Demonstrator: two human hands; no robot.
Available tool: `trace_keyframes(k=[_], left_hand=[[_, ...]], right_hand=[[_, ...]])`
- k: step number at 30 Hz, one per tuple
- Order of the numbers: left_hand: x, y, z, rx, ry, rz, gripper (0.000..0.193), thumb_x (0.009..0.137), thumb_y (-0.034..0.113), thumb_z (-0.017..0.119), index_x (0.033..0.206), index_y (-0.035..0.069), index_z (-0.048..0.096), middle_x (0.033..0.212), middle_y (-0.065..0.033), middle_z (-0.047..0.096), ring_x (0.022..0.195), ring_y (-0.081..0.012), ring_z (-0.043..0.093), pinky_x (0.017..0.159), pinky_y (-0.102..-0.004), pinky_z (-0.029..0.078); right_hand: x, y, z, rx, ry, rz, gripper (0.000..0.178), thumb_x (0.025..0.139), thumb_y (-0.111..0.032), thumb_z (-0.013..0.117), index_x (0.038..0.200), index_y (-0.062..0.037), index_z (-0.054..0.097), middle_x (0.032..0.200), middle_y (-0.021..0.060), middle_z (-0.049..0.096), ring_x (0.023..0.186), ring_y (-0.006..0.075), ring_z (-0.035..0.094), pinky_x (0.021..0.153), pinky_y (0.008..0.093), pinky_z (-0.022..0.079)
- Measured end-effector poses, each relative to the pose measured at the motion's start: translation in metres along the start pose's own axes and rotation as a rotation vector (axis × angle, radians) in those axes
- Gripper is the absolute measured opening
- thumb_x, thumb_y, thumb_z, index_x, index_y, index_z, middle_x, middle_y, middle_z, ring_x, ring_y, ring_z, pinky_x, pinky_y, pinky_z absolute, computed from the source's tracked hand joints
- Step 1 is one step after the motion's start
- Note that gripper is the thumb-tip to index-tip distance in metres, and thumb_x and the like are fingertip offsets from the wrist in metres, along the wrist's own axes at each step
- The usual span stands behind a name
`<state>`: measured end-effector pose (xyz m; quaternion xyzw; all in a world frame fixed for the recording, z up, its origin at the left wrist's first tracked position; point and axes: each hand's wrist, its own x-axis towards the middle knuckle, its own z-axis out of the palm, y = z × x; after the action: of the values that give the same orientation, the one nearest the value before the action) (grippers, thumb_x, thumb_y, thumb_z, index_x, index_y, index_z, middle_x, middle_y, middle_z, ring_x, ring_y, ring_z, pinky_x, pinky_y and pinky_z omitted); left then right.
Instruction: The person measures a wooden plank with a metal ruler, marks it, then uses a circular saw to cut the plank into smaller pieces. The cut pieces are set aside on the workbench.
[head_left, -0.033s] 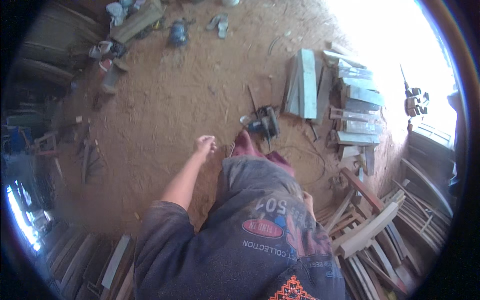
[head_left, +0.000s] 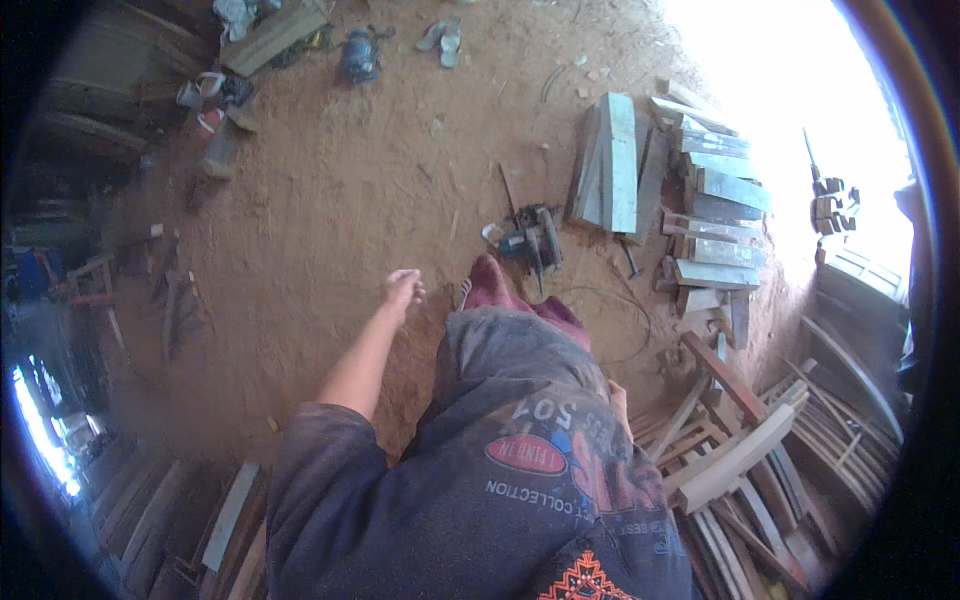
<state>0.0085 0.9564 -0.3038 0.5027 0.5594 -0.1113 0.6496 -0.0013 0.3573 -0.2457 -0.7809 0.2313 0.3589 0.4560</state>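
Observation:
My left hand hangs over the dirt floor, its fingers loosely curled in, with nothing seen in them. Just past my maroon-covered feet, a dark handheld power saw with a blue part lies on the ground. It is the tool nearest to my left hand, and the two are apart. Only a strip of my right hand shows at the right side of my body; its fingers are hidden by my dark printed shirt.
Pale boards lie ahead on the right beside a stack of short wood pieces. A curved timber tops a lumber pile at lower right. A cord loops near my feet. A blue tool and sandals lie far ahead.
My left hand has shifted very slightly left. The floor and the things on it sit a little differently in the picture, as the view has moved slightly.

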Motion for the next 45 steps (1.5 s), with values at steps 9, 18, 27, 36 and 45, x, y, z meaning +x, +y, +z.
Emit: trace_keyframes(k=[9,18,27,36,45], left_hand=[[-0.039,-0.06,-0.04,0.047,0.118,-0.326,0.02,0.108,0.026,0.072,0.122,0.011,0.071,0.098,-0.0026,0.076,0.076,-0.0152,0.074,0.061,-0.0319,0.062],[-0.012,-0.063,0.056,0.153,-0.213,-0.143,0.027,0.105,0.028,0.077,0.122,0.008,0.073,0.102,-0.0059,0.078,0.079,-0.0188,0.075,0.067,-0.0357,0.062],[-0.026,0.027,0.054,0.545,-0.298,-0.083,0.028,0.104,0.033,0.077,0.121,0.012,0.074,0.107,-0.0049,0.078,0.09,-0.0161,0.076,0.072,-0.0373,0.06],[-0.081,0.019,0.105,1.235,-0.598,0.055,0.066,0.099,0.043,0.081,0.143,-0.006,0.068,0.136,-0.0211,0.076,0.125,-0.0317,0.072,0.11,-0.0418,0.055],[-0.134,0.026,0.151,1.862,-0.703,0.348,0.076,0.096,0.052,0.077,0.148,-0.001,0.065,0.153,-0.026,0.063,0.145,-0.039,0.058,0.122,-0.0468,0.046]], right_hand=[[-0.006,-0.146,0.028,-0.171,0.08,0.0,0.027,0.108,-0.028,0.075,0.112,-0.001,0.078,0.093,0.0046,0.078,0.084,0.0122,0.072,0.074,0.0304,0.057],[-0.011,-0.184,0.054,0.056,0.079,0.043,0.03,0.108,-0.03,0.074,0.113,-0.0002,0.077,0.094,0.0075,0.079,0.08,0.0146,0.074,0.069,0.0322,0.059],[-0.047,-0.068,0.068,0.183,0.235,0.199,0.029,0.105,-0.028,0.075,0.106,0.0013,0.08,0.088,0.0085,0.079,0.074,0.0143,0.071,0.069,0.0326,0.058],[-0.085,0.034,0.109,0.473,0.251,0.339,0.028,0.103,-0.027,0.076,0.102,0.0001,0.081,0.082,0.0058,0.076,0.069,0.0134,0.071,0.063,0.0322,0.056],[-0.067,0.037,0.082,0.617,0.239,0.273,0.027,0.107,-0.028,0.072,0.103,-0.0018,0.077,0.087,0.0027,0.075,0.076,0.012,0.07,0.066,0.0308,0.055]])
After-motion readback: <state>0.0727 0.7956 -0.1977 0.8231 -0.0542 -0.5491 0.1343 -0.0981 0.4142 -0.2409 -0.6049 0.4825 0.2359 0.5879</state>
